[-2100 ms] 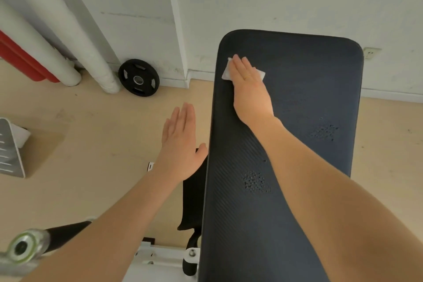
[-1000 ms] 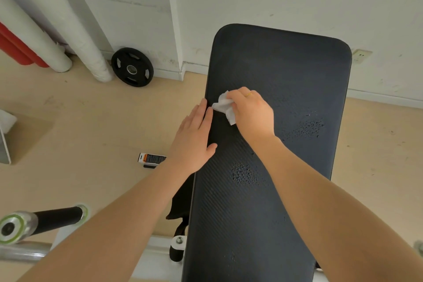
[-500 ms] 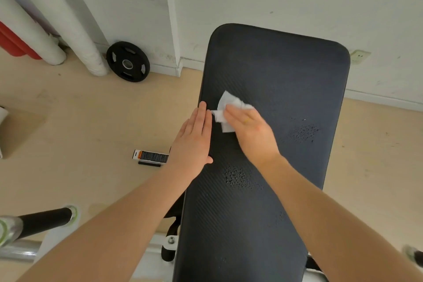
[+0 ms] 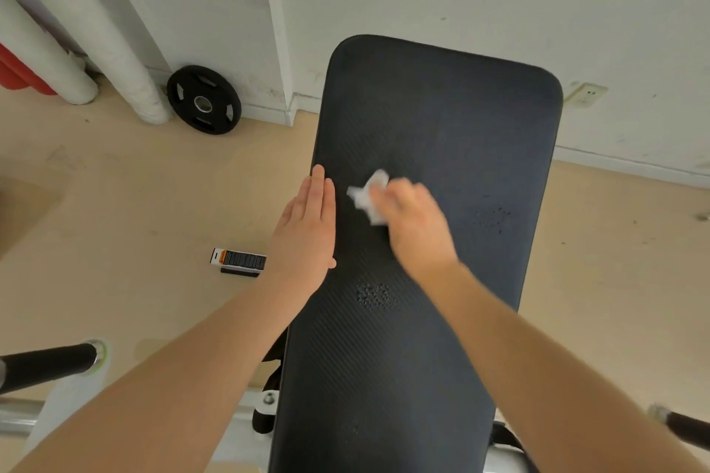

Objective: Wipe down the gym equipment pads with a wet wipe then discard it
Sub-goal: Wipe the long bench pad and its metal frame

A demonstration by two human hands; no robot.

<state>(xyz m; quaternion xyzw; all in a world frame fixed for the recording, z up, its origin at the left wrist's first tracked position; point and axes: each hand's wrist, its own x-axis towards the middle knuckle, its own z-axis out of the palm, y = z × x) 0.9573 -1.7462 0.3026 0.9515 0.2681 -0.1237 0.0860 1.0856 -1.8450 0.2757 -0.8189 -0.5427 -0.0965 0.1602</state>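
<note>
A long black bench pad runs away from me toward the wall, with two worn pitted patches on its surface. My right hand presses a crumpled white wet wipe onto the pad's middle; the hand is motion-blurred. My left hand lies flat with fingers together along the pad's left edge, holding nothing.
A black weight plate leans on the wall beside white pipes. A small labelled box lies on the beige floor left of the bench. A black bar handle juts in at lower left; a wall socket is at right.
My right hand has pulled the wipe from the pad's far left corner back to its middle and is now sliding it rightward. My left hand came to rest on the pad's left edge.
</note>
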